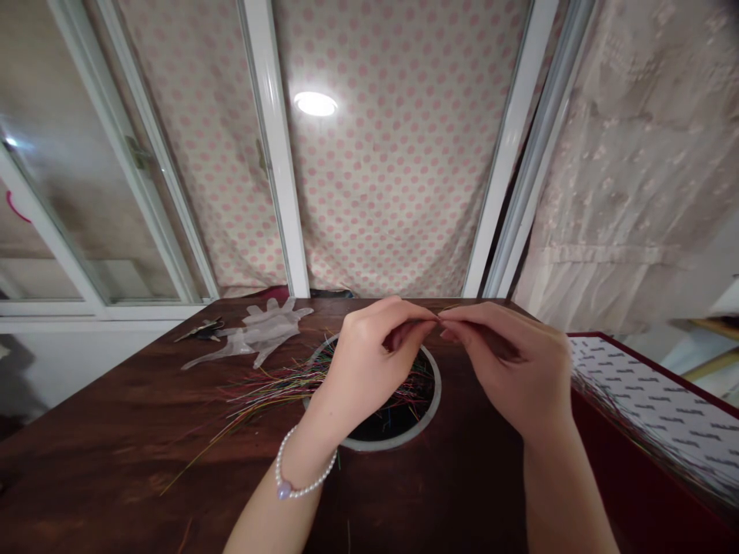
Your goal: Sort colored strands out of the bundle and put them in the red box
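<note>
My left hand [369,350] and my right hand [508,362] meet fingertip to fingertip above a round grey-rimmed hole [434,400] in the dark wooden table [115,462]. Both pinch something very thin between thumb and forefinger; it looks like a fine strand [447,308], barely visible. A loose heap of thin multicoloured strands [271,385] lies across the hole and spreads out to the left on the tabletop. A pearl bracelet [303,481] circles my left wrist.
A clear plastic glove [259,331] lies at the table's far left, with a small dark object [202,329] beside it. A red box with patterned white lining [652,400] stands at the right. Window frames and dotted curtain [392,192] rise behind.
</note>
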Motion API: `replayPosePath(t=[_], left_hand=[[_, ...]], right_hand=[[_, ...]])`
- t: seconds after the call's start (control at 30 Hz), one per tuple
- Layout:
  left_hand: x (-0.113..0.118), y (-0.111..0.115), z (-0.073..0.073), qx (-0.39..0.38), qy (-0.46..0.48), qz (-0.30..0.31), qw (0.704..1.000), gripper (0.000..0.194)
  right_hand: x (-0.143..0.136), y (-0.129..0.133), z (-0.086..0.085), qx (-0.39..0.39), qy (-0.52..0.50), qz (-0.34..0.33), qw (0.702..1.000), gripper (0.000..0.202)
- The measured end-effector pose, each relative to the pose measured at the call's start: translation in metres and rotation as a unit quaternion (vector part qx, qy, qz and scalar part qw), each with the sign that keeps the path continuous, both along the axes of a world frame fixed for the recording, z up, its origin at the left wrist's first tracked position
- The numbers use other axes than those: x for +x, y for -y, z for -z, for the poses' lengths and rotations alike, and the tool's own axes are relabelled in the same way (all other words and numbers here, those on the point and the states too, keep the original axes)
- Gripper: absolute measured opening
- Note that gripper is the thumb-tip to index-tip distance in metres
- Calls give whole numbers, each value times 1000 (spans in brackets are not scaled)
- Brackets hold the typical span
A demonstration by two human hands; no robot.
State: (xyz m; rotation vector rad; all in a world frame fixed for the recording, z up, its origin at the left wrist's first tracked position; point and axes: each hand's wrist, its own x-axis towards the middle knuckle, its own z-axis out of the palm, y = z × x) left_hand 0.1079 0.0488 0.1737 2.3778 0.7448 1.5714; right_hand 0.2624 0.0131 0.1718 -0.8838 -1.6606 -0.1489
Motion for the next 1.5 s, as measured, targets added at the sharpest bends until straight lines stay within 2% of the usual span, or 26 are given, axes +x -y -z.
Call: replayPosePath(t=[0.2,0.37,0.57,0.87,1.0,1.33,1.5], left_hand=[[-3,3,-2,-16,-3,22,1000,14],[-3,3,-3,-43,-18,21,999,15],[-3,2,-1,-65,-17,6,998,13],[-2,2,-3,-64,-17,-7,998,13],[-2,2,-2,-59,-25,1,998,12],[-4,3,-1,-68,-25,41,997,12],[-3,3,0,-86,-23,45,995,12]], right_hand=[[-2,3,1,-116,-103,-64,986,14],[-3,3,-2,-164,-160,-106,968,7],[-2,1,0,-155,-135,-74,976,11],[-1,2,0,-77,-53,-19,995,15],[-2,1,0,-75,-57,-9,996,15],[1,1,3,-127,-165,-78,975,9],[-2,-1,3,-126,-174,-80,973,11]])
